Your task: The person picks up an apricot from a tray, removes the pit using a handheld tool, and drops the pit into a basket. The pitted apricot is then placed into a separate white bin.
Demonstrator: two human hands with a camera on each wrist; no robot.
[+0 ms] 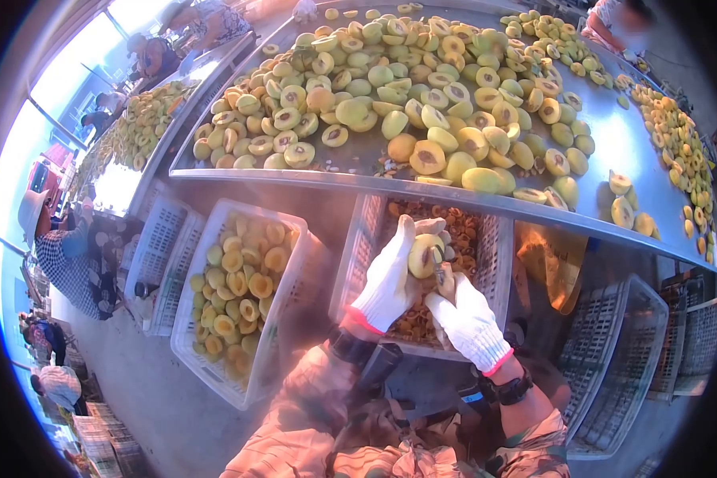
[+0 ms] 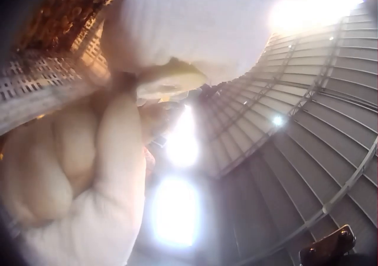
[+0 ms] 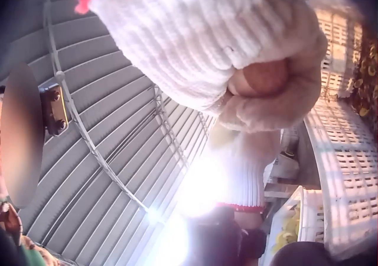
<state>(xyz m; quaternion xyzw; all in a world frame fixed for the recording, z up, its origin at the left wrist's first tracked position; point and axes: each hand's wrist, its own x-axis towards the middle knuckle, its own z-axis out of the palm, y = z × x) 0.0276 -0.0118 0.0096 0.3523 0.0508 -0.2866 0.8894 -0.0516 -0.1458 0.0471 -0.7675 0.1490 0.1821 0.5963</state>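
Note:
In the head view my gloved left hand grips a yellow-green peach half, fingers curled behind it. My right hand, also in a white knit glove, holds a small pitting tool with a wooden handle, its metal end against the fruit. The round handle butt pokes out of the fist in the right wrist view. The left wrist view shows the fruit's edge under the left glove. Both hands are over a white crate of brown pits and scraps.
A metal table ahead bears a heap of peach halves. Left of me stands a white crate of pitted halves. Stacked crates are at right, near a yellow bag. People work at the left and far right.

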